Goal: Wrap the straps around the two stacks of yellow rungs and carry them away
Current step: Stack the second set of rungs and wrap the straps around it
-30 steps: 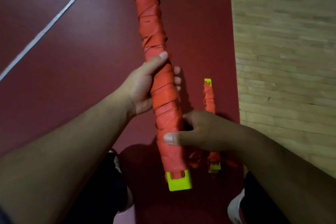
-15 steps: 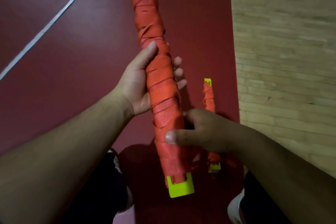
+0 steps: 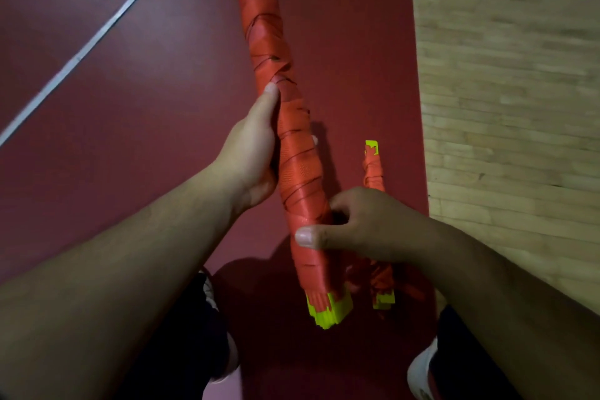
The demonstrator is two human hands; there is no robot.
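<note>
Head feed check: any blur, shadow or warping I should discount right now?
Head view: dim overall; right hand in shadow, left hand better lit; wood floor along the frame's right side smeared by motion blur; held stack looks bowed, probably wide-angle distortion; a dark shadow lies on the mat below its yellow end.

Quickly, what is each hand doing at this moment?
Left hand: grips the wrapped bundle at mid-length.
Right hand: grips the same bundle lower down.
</note>
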